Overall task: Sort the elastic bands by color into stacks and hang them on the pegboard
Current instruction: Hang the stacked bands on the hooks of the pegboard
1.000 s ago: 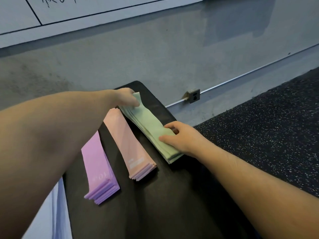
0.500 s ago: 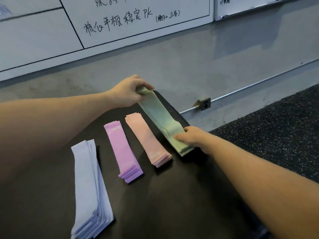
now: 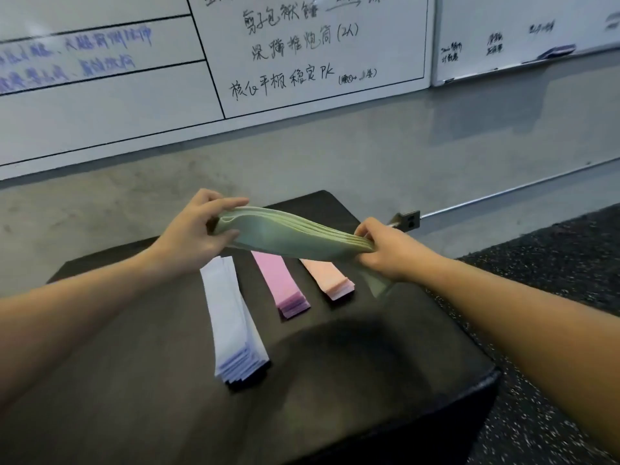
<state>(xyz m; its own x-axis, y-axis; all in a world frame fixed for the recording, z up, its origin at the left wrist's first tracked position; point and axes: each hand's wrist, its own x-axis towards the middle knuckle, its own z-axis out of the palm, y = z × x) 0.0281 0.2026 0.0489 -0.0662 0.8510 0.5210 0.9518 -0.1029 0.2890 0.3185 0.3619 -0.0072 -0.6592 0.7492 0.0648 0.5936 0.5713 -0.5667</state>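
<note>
change: green stack now lifted off desk, was lying beside pink stack | left hand, right hand: fingers gripping its ends | meaning: sorting looks done, hanging likely next; pegboard unseen

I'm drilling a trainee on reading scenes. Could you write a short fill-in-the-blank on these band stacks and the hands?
1. Both hands, left hand and right hand, hold the ____ stack above the bench.
2. The number of stacks lying on the bench is ____.
3. The pink stack lies between the peach stack and the ____ stack.

Missing words: green; three; lavender
</note>
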